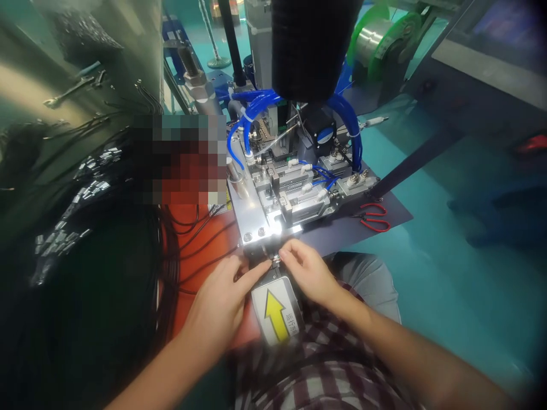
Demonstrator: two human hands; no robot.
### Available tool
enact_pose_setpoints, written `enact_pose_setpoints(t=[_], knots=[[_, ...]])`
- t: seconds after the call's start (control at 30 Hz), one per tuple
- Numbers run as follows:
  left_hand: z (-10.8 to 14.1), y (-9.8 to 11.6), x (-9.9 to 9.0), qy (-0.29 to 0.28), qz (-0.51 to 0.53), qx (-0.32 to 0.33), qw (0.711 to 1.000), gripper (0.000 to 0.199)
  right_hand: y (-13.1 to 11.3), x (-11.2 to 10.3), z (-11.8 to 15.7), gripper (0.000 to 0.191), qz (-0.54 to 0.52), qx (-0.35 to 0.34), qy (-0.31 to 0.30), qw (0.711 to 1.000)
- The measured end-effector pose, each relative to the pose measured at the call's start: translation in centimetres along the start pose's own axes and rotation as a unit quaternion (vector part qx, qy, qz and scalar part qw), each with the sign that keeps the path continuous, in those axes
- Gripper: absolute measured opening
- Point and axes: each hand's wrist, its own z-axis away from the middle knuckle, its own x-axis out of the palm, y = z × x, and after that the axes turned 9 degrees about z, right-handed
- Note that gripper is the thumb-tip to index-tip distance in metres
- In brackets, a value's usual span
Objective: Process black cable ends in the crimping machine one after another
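Both hands meet at the front of a metal machine (252, 219), beside a small metallic piece (276, 261). My left hand (224, 290) reaches in from the left, thumb stretched toward that piece and fingers curled at the machine's edge; what its fingers hold, if anything, is hidden. Thumb and forefinger of my right hand (305, 267) are pinched together at the piece's right side, and what lies between them is too small to make out. Just below is a white label (273, 313) with a yellow arrow.
Black cables (166, 256) with clear-tipped ends fill the left, some crossing an orange surface (200, 242). Red-handled pliers (376, 218) lie right of the machine. A green spool (384, 40) and blue tubes (348, 114) are behind, near a black cylinder (314, 45) overhead.
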Motion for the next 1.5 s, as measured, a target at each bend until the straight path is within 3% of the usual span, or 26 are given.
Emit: enact_pose_setpoints(t=[0.23,0.47,0.7,0.87,1.1,1.23,1.4,1.5], knots=[[3.0,-1.8,-2.2,0.020,0.069,-0.092,0.993,0.012,0.0,-0.1,0.1,0.025,0.007,-0.010,-0.003,1.000],[3.1,-2.9,-3.6,-0.028,-0.019,0.015,0.999,0.024,-0.1,-0.2,0.2,0.023,0.002,-0.011,-0.002,1.000],[3.8,-1.5,-1.9,0.071,-0.230,0.055,0.969,0.028,0.5,0.1,0.0,0.026,-0.038,0.003,-0.008,0.999],[4.3,-1.8,-1.1,0.096,-0.160,0.009,0.982,0.028,2.5,-0.1,1.2,0.033,-0.065,0.046,0.005,0.997],[4.3,-1.6,-1.1,0.102,-0.069,-0.056,0.991,0.026,6.0,-0.7,5.2,0.042,-0.065,0.102,0.010,0.993],[2.9,-1.8,-1.7,0.106,-0.043,-0.091,0.989,0.026,7.2,-0.8,7.2,0.044,-0.054,0.124,0.010,0.991],[0.0,-3.8,-2.2,0.124,-0.033,-0.136,0.982,0.025,8.0,-0.3,9.0,0.045,-0.035,0.129,-0.008,0.991],[-0.4,-4.4,-2.1,0.136,-0.029,-0.148,0.979,0.023,8.6,0.2,9.7,0.046,-0.026,0.132,-0.022,0.991]])
